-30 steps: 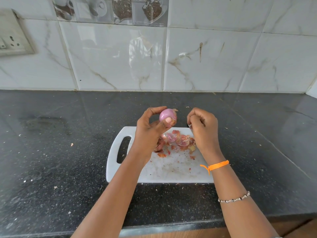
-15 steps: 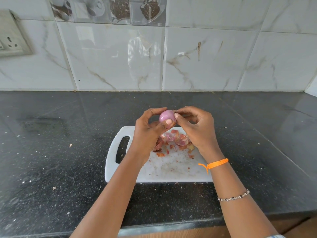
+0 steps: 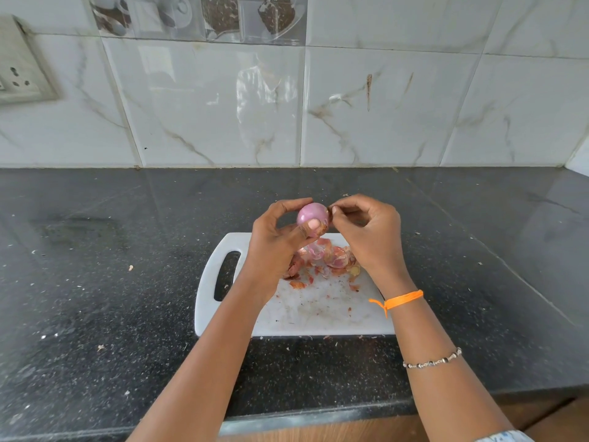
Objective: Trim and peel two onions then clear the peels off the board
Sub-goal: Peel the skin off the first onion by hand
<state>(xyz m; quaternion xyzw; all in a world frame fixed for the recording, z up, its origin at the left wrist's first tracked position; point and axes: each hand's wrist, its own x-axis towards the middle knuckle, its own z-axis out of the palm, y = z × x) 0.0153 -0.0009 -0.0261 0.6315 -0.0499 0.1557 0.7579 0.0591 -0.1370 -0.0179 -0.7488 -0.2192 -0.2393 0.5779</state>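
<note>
My left hand (image 3: 277,237) grips a small, mostly peeled purple onion (image 3: 310,213) between thumb and fingers, held above the far edge of a white cutting board (image 3: 318,311). My right hand (image 3: 366,231) pinches a strip of dry skin at the onion's right side. A heap of pink and brown onion peels (image 3: 325,260) lies on the far part of the board beneath both hands. No second onion and no knife are in view.
The board sits on a dark speckled stone counter (image 3: 111,298) with its handle slot to the left. Small peel scraps (image 3: 130,267) are scattered on the counter. A tiled wall stands behind, with a socket plate (image 3: 19,78) at the far left.
My right hand moved left from beside the onion to its right side and took hold of a piece of skin. The left hand kept its grip on the onion.
</note>
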